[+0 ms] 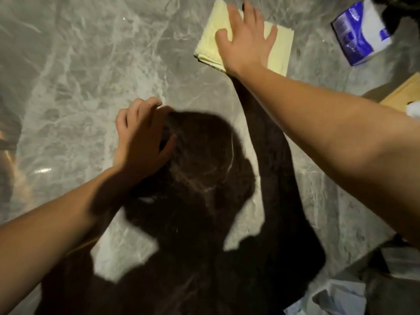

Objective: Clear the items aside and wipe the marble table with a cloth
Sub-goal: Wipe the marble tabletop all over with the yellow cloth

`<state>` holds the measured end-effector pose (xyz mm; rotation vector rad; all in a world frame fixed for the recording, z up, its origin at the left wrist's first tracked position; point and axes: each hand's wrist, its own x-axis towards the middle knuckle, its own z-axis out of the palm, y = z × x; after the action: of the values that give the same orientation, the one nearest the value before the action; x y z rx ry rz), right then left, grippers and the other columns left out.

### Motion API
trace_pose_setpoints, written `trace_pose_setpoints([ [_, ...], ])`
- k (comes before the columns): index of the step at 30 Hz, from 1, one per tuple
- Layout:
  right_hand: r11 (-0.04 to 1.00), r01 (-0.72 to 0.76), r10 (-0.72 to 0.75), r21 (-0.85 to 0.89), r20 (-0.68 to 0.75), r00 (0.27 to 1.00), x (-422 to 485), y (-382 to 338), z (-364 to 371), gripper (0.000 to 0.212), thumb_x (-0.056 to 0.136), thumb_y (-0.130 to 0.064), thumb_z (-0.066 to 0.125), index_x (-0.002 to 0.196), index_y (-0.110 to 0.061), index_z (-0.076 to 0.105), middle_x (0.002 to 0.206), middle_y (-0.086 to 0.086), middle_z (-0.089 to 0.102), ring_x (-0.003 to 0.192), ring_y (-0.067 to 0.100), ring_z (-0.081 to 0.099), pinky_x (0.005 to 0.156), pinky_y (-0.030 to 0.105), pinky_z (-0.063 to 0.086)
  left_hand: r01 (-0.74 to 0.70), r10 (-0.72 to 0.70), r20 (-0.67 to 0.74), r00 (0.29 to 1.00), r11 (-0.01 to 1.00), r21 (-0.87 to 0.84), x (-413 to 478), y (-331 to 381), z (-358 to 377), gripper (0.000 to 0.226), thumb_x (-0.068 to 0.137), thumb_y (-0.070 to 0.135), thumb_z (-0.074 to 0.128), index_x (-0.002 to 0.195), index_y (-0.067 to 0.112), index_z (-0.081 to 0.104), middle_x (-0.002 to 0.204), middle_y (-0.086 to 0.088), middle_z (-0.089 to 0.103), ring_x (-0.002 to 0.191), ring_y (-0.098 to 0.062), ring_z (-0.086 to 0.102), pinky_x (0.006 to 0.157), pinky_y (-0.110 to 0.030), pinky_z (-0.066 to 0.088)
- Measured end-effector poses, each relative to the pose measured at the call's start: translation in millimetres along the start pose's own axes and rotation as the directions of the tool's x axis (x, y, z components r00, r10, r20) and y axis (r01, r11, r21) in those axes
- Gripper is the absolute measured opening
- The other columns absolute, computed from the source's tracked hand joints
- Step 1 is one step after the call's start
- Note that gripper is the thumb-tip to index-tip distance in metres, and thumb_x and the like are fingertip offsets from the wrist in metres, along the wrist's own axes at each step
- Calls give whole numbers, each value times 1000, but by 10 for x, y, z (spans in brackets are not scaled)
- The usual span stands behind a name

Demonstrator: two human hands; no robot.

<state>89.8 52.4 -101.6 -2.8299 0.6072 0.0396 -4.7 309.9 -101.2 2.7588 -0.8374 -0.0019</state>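
A folded pale yellow cloth (pixel 210 45) lies flat on the grey marble table (pixel 75 71) near the far edge. My right hand (pixel 244 38) presses down on it with fingers spread and straight. My left hand (pixel 142 137) hovers at or just above the marble nearer to me, fingers loosely curled with nothing in them. A dark shadow of my head and arms covers the near middle of the table.
A blue and white tissue pack (pixel 361 32) sits at the far right, beside a dark object at the top right corner. A light wooden board (pixel 404 94) juts in at the right edge. Pale bags or papers (pixel 341 296) lie below the table's right edge.
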Motion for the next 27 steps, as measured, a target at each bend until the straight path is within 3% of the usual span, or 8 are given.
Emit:
trace_pose_setpoints([
  [4,999,29,-29,-18,12,1000,11,-36,-5,60,93,-43,27,152,-30,23,162,4,15,149,23,8,116,55,2,8,-8,-6,1000,999,-52,7,-31,-8,44,77,36,56,116,15,57,122,-8,52,109,-29,46,89,-41,30],
  [8,991,124,-122,-42,50,991,-345,-17,-8,60,94,-43,26,152,-30,21,162,3,13,149,23,8,117,54,2,-2,2,22,1000,1000,3,5,-41,7,49,76,39,56,119,15,55,122,-9,52,111,-29,46,91,-41,31],
  [11,983,174,-170,-49,84,982,-869,-17,18,60,95,-43,30,152,-30,21,162,2,12,149,23,8,117,53,3,84,-80,27,996,982,-167,-1,-31,-16,50,80,42,47,123,17,53,129,-6,50,122,-25,40,103,-37,22],
  [14,983,184,-181,-21,90,979,-1439,-106,86,59,96,-41,32,153,-27,21,162,2,11,149,22,8,116,54,1,127,-121,39,992,925,-360,-65,-38,-54,54,88,44,33,131,15,47,135,-4,48,127,-22,37,106,-28,19],
  [18,969,244,-237,-44,131,963,-2228,-383,188,61,96,-41,30,153,-24,21,162,4,11,149,24,9,116,58,6,84,-62,67,996,908,-409,-315,-98,-167,54,95,45,28,137,13,41,136,-7,49,129,-23,41,108,-34,24],
  [23,855,517,-478,-44,320,818,-3181,-608,345,68,88,-47,22,153,-24,19,162,4,14,149,26,11,115,62,9,33,-21,48,999,965,-262,-777,-555,-400,55,93,47,27,135,14,43,142,-6,45,134,-23,37,110,-41,20],
  [27,748,662,-636,48,340,693,-3644,-688,397,71,85,-50,39,150,-28,23,160,-1,19,149,24,13,114,55,0,154,-152,23,988,978,-138,-1057,-1117,-514,54,89,47,31,129,13,48,143,-8,43,135,-25,35,109,-50,23],
])
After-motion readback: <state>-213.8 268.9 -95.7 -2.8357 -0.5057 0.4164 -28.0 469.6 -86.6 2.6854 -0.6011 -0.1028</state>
